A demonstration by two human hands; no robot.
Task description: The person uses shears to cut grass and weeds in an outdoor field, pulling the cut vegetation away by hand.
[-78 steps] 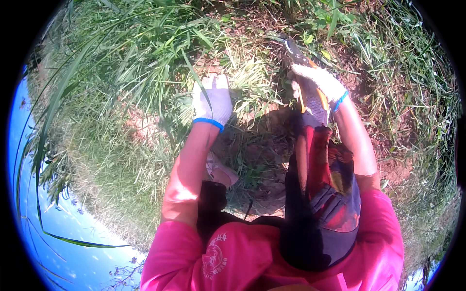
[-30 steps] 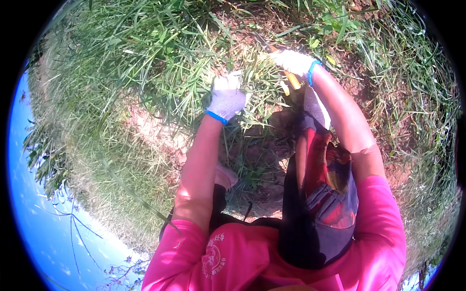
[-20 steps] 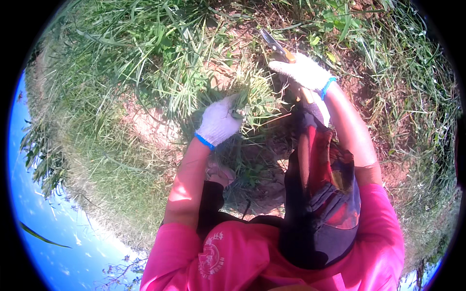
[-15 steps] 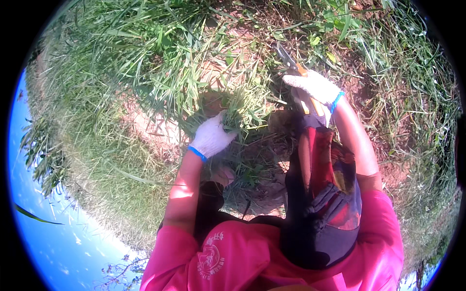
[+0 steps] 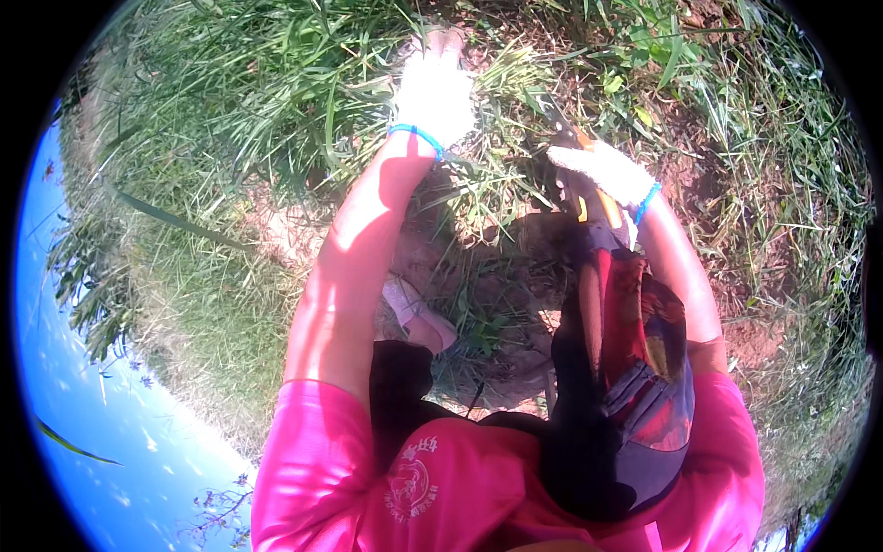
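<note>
My left hand (image 5: 432, 87), in a white glove with a blue cuff, is stretched far forward into a tuft of long green grass (image 5: 497, 83). The glove is washed out by sunlight, so its grip on the blades is unclear. My right hand (image 5: 602, 167), gloved the same way, is closed around a small cutting tool with an orange and black handle (image 5: 581, 201). The tool's dark blade (image 5: 555, 118) points up toward the grass between my hands.
Tall grass (image 5: 258, 101) fills the left and the top. Bare reddish soil (image 5: 708, 184) lies on the right and around my feet. A pink sandal (image 5: 418, 317) shows below my left arm. A dark patterned cloth (image 5: 635, 368) hangs under my right arm.
My left hand has moved from low at the grass base up and forward to the top of the tuft. My right hand with the tool has dropped slightly and come nearer.
</note>
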